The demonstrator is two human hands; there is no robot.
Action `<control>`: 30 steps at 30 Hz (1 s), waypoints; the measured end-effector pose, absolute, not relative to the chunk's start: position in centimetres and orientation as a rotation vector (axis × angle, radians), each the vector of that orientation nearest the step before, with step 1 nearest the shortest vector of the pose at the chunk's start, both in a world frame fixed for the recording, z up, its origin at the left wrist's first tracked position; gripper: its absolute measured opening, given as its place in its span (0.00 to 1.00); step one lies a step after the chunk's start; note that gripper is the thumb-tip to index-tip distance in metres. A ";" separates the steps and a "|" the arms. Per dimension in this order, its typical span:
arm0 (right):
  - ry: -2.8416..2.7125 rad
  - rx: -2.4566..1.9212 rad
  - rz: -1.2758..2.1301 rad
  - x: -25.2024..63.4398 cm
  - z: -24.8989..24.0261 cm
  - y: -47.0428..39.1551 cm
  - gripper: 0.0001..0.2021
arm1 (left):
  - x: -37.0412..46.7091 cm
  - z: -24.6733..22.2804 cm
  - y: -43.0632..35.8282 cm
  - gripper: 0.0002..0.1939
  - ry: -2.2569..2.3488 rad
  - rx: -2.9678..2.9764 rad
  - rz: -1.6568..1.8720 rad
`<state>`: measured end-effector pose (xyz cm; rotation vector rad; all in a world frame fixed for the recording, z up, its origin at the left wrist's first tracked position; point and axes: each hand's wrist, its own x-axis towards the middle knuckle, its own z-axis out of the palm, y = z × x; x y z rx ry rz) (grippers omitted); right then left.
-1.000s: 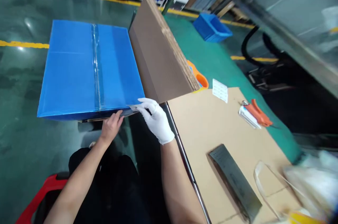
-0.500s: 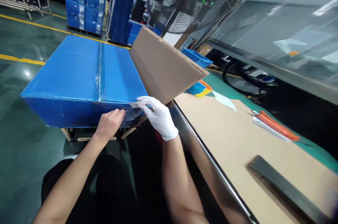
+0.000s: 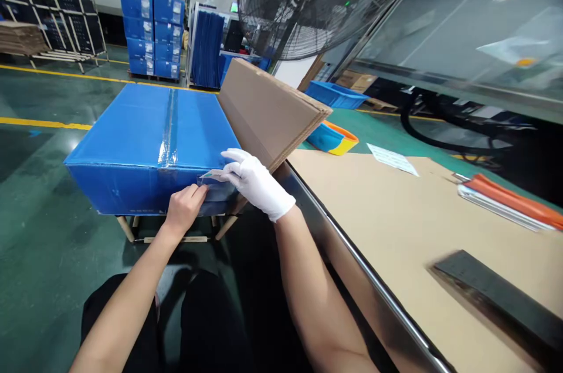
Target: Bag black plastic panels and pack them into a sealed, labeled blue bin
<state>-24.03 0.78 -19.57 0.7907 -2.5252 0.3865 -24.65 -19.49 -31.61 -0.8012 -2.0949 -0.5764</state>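
Observation:
A large blue box [image 3: 123,126] stands in front of me, with clear tape [image 3: 169,132] across its top. My bare left hand [image 3: 187,207] is closed at the box's front face, its fingertips pinching the edge of a clear plastic pocket [image 3: 220,192]. In a white glove, my right hand [image 3: 259,185] grips a small white card [image 3: 212,174] between thumb and fingers. The card lies at the pocket's upper edge, close to the left fingertips. How much of it is inside the pocket, I cannot tell.
Folded brown cardboard [image 3: 268,109] leans against the box's right side. A metal-edged table [image 3: 373,209] runs along my right, bearing a dark bar [image 3: 497,297], a paper sheet [image 3: 393,159] and an orange item [image 3: 510,200]. A large fan [image 3: 303,3] and stacked blue boxes [image 3: 152,36] stand behind.
My view has shifted, showing more of the background. The right hand has brought the card slightly left, nearer to the left fingertips. The left hand keeps its pinch at the pocket.

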 end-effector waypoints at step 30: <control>-2.769 0.707 -0.277 -24.6 -20.0 -2.9 0.10 | -25.1 -32.2 -21.1 0.19 -2.168 -0.684 -0.865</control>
